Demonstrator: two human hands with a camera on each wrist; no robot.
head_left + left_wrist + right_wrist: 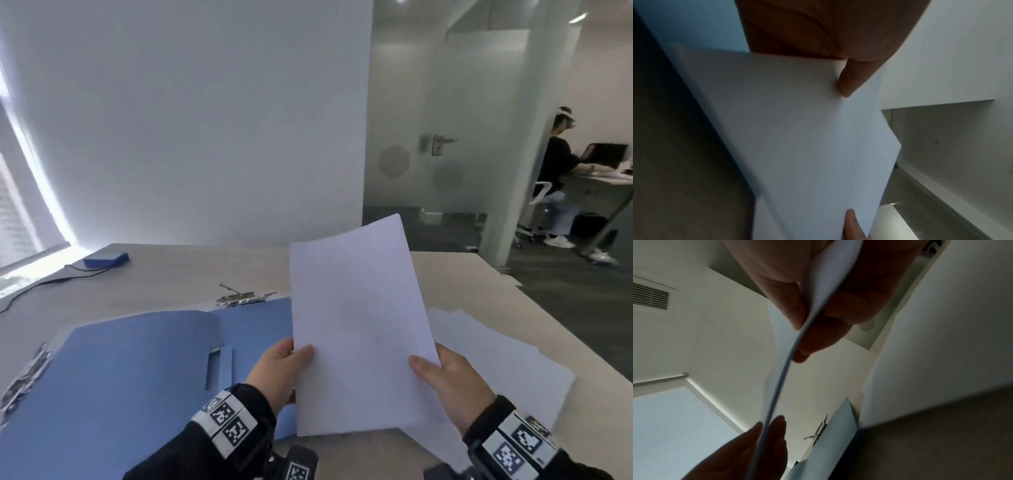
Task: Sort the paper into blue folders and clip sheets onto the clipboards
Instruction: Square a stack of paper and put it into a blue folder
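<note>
Paper: we hold a thin white sheaf (359,329) upright above the table (164,281), at 3 o'clock of the open blue folder (130,377).
Left hand (279,371): thumb on front, fingers behind, pinching the lower left edge.
Right hand (452,380): pinching the lower right edge likewise.
Handling: light, floppy and creases easily, we judge; it bends already. Best to take both side edges.
Loose sheets (496,356): flat at 3 o'clock.

Open blue folder (137,377) blocks my 9 o'clock, loose paper pile (496,359) my 3; bare desk (171,274) at 11.
</note>
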